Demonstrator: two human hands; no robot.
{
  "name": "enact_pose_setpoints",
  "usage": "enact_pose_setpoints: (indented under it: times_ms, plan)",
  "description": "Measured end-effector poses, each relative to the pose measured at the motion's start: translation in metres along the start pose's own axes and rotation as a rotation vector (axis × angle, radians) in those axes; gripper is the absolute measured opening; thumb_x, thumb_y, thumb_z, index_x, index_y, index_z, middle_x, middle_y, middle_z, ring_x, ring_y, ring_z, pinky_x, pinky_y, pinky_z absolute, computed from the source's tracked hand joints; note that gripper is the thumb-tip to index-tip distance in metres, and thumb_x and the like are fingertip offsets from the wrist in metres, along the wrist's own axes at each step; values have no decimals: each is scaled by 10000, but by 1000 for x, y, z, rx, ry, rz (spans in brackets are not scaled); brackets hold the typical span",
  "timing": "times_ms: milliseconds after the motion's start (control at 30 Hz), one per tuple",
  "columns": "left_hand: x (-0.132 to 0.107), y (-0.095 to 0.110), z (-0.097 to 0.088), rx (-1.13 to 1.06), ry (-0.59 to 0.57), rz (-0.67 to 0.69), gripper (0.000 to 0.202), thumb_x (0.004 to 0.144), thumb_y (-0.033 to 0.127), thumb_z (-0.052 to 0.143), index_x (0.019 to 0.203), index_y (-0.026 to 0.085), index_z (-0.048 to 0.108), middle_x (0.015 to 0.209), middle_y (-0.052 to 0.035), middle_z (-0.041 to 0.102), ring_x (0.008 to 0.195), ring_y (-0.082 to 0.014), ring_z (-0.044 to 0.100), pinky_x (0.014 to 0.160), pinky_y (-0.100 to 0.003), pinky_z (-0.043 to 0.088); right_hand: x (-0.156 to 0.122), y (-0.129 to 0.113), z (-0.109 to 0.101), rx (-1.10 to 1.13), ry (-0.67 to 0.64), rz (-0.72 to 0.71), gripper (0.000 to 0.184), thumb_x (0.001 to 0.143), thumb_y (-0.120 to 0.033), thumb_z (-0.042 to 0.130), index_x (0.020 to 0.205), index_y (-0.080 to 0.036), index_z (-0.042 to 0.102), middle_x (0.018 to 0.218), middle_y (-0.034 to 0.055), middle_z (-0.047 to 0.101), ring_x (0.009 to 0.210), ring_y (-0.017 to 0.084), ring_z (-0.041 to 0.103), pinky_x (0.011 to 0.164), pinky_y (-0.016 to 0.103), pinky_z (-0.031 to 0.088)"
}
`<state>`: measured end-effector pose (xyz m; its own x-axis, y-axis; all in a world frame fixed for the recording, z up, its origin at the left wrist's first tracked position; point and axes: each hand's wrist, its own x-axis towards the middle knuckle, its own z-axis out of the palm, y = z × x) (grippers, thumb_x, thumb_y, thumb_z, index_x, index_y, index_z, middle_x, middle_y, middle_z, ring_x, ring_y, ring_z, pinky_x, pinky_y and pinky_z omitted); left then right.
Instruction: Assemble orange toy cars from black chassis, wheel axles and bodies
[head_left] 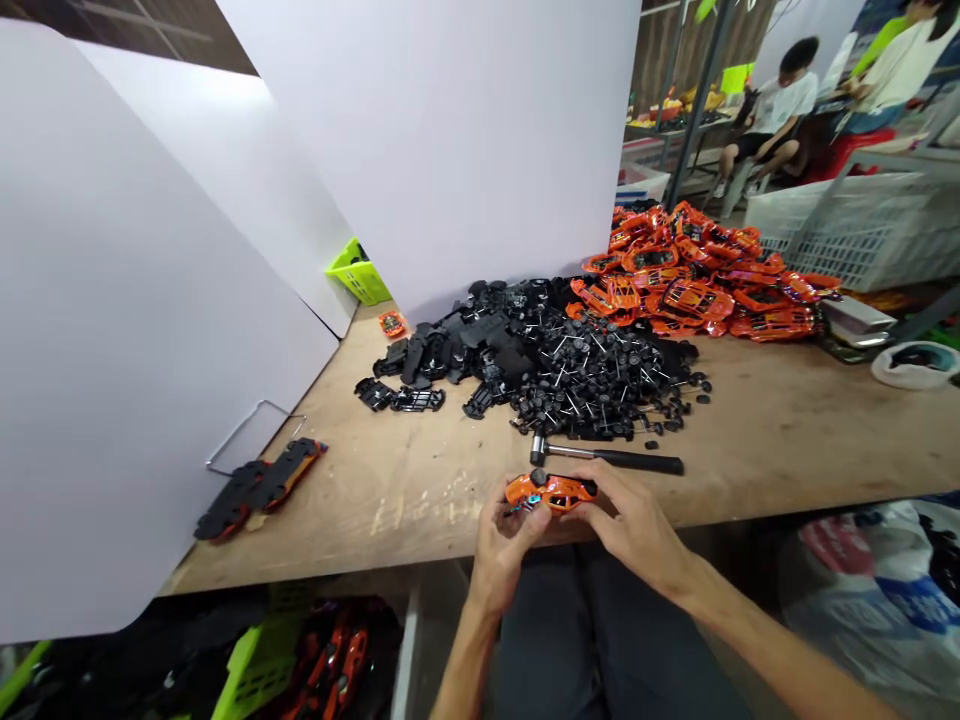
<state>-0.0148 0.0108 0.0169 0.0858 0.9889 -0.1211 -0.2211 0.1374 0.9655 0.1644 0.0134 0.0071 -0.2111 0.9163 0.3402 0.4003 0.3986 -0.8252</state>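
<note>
Both hands are occupied with one orange toy car, located between them at the near edge of the worktop. The left hand pinches the car's left end, thumb on the near side. The right hand grips the opposite end between thumb and fingers. The car is turned with its wheels along the side farther from the wearer.

Just beyond the right hand lies a hammer, its head to the left and its black handle to the right. Farther out from both hands is a heap of black wheel-and-axle sets; behind and left of it, black car chassis are piled. Orange car body shells are stacked well beyond the right hand. Well to the left of the left hand, dark-bottomed toy cars lie underside up in a row.
</note>
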Motion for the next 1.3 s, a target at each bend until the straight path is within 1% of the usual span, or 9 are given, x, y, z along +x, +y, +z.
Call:
enact_pose_setpoints:
  times_ms: [167,333,500,633,733,833,1000,1133,1300]
  plan:
    - [4,-2,-16,348,-30,26,310,903,480,738,876,176,688,790,-6,668,743,-153,595,713,-246,465,7,8,-19,-95,-175,-55,232,974,-142,609,1163,-253,685,1092,59,734,1017,250,701,909,403,585]
    - [1,-14,-12,417,-56,95,227,978,398,661,960,185,738,916,-40,743,854,-191,669,788,-279,489,5,15,-11,19,-106,95,182,886,-213,780,1051,-249,711,982,11,753,890,214,716,794,313,579]
    - [0,-25,-16,506,-65,330,153,1021,285,595,1074,202,712,1091,-82,745,1059,-231,684,955,-336,492,-7,24,4,-11,47,-88,186,966,-160,657,1126,-251,684,1041,48,752,941,226,687,873,365,547]
    - [2,-4,-24,714,-208,322,182,1050,303,524,1124,216,665,1054,-84,732,961,-230,674,864,-345,494,2,20,-9,-10,-90,-32,214,943,-142,656,1130,-243,676,1046,55,732,971,233,674,872,368,548]
    - [-2,20,-18,975,-335,374,314,956,402,672,1211,221,644,1112,-116,707,1024,-306,632,938,-434,459,15,2,-22,7,-240,17,261,931,-104,610,1141,-245,678,1117,47,726,1045,222,672,933,358,536]
    - [-12,24,-5,1091,-243,361,431,789,375,825,1142,192,658,1096,-154,671,1088,-391,579,1017,-528,392,21,-19,-24,0,-308,98,214,917,-113,616,1090,-226,670,1079,34,727,995,208,680,908,343,532]
    - [-39,6,-4,631,-55,33,307,672,154,764,943,214,633,891,-47,594,868,-264,558,834,-378,420,31,-19,-34,94,-408,151,169,1009,-343,616,1103,-220,682,1011,23,744,901,189,697,775,302,557]
    - [-53,2,-7,-190,-221,-470,304,640,131,655,938,173,612,779,14,498,689,-142,464,706,-296,388,50,15,-49,-401,-180,-68,203,1037,-368,592,1081,-203,702,1070,104,698,993,259,632,874,407,530]
    - [-44,-19,-1,-1085,-278,-818,344,596,129,646,932,73,602,758,20,431,646,-96,451,681,-257,423,53,41,-38,-710,-278,-236,150,1045,-294,567,1015,-184,664,1054,128,692,979,296,629,838,432,520]
